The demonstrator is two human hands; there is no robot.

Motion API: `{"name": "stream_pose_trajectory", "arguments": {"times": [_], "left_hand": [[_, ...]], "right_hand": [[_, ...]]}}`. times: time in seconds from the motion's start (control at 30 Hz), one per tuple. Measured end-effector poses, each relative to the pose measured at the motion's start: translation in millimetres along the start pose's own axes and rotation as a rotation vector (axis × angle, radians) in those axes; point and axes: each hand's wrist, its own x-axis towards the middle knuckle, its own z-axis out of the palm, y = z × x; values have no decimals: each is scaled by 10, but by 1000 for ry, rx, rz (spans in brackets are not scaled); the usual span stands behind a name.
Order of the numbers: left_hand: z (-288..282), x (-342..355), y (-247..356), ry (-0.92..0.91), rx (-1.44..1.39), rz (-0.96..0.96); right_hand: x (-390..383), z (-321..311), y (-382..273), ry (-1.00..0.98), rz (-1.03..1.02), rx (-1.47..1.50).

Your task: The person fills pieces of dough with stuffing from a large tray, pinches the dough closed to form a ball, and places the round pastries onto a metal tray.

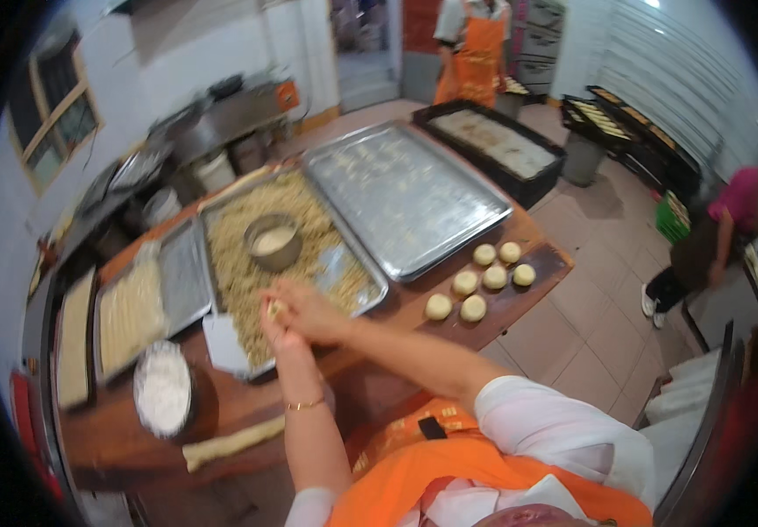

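My left hand [275, 325] and my right hand [310, 312] are closed together around a small pale dough piece [278, 308], partly hidden by fingers. They are over a tray of crumbly tan filling [238, 272], near a white scraper [225, 342]. A steel bowl [271, 254] with pale contents sits in that tray. Several round dough balls [473, 307] lie on the wooden table [537, 272] to the right. A bowl of white flour [162, 391] and a dough roll [231, 443] are at the lower left.
A steel tray [405, 198] lies behind, with sheet trays [190, 307] at left. An orange-aproned person [476, 61] stands beyond a black pan [484, 140]; a pink-topped person [730, 220] bends at the right. Black racks [616, 132] and a metal counter [203, 127] line the walls.
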Motion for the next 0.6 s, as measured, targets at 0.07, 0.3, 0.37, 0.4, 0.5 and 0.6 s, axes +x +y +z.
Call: {"name": "stream_pose_trajectory", "arguments": {"times": [0.07,0.3,0.37,0.4,0.5,0.6], "left_hand": [[-129,-63,20,58,-190,-32],[162,-277,-262,-15,-49,1],[-47,-228,-278,-16,-21,55],[-34,-269,-328,-14,-10,42],[583,-762,-319,-33,-38,-96],[567,-931,-257,-339,76,-4]], "right_hand": [[84,-273,-82,11,-18,-75],[14,-365,-374,-216,213,170],[-79,-244,-461,-149,123,71],[-82,-243,-286,-135,163,0],[-91,-462,-146,-62,-63,-231],[-61,-687,-527,-18,519,829]]}}
